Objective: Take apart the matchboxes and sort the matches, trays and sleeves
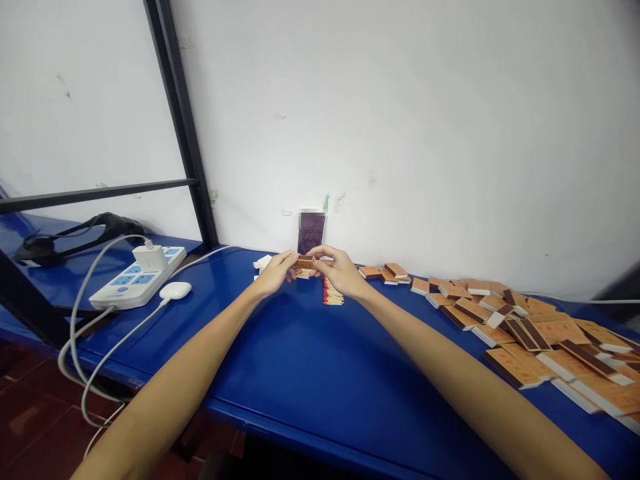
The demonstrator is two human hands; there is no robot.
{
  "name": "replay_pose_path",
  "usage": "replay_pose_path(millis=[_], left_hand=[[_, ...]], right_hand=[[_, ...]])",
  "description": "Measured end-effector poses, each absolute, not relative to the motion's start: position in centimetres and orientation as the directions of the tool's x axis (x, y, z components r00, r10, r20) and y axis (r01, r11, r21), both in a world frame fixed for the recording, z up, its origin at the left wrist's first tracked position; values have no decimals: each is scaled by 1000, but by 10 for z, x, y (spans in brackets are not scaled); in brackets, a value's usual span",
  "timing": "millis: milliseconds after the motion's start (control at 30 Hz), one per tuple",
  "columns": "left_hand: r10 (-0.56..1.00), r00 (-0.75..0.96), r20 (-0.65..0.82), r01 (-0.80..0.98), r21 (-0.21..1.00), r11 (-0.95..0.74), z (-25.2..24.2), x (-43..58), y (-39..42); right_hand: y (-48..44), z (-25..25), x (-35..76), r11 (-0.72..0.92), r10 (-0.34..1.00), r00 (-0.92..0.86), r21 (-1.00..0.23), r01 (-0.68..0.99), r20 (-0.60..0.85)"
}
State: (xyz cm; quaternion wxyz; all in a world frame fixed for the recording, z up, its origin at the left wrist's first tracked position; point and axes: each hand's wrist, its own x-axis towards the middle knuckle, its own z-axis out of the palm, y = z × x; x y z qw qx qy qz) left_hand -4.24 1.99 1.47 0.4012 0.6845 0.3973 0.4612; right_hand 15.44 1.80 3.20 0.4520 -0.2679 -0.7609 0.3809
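Tabletop (300,360): two hands (277,273) (339,270) (one matchbox (305,263) between)

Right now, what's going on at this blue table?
A person is holding a small matchbox between the left hand and right hand. Red-tipped matches lie on the blue table by the right hand. Many more matchboxes lie heaped off to the right, and a white power strip sits on the left. A dark, phone-like screen stands behind the hands.

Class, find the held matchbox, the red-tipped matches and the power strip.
Matchbox (305,263), head view: visible long side.
Matches (334,293), head view: pale sticks, mid-pile.
Power strip (136,280), head view: socketed top.
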Motion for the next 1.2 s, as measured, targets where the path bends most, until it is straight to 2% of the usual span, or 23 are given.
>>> replay_pose_path(millis=[133,267,333,433,533,633,867,1200], left_hand=[[901,278,334,302,860,-412,12,-47,22],[838,355,415,490,681,-544,14,-52,19],[802,396,447,547,587,-597,14,-56,19],[775,435,459,650,436,-623,10,-63,20],[793,448,413,749,312,-585,5,-70,23],[800,458,388,792,229,-566,2,-75,27],[793,450,410,819,164,-549,-5,-78,34],[827,414,381,837,197,-510,-4,-77,33]], right_hand=[[17,31,159,642,709,-505,-747,172,492],[18,29,160,649,723,-553,-682,338,414],[21,26,157,692,702,-571,-597,406,425],[28,19,152,745,667,-606,-409,527,434],[33,14,146,709,697,-603,-247,661,388],[31,12,141,644,749,-568,-174,745,342],[26,8,138,566,811,-511,-160,809,286],[30,14,148,536,826,-484,-138,833,289]])
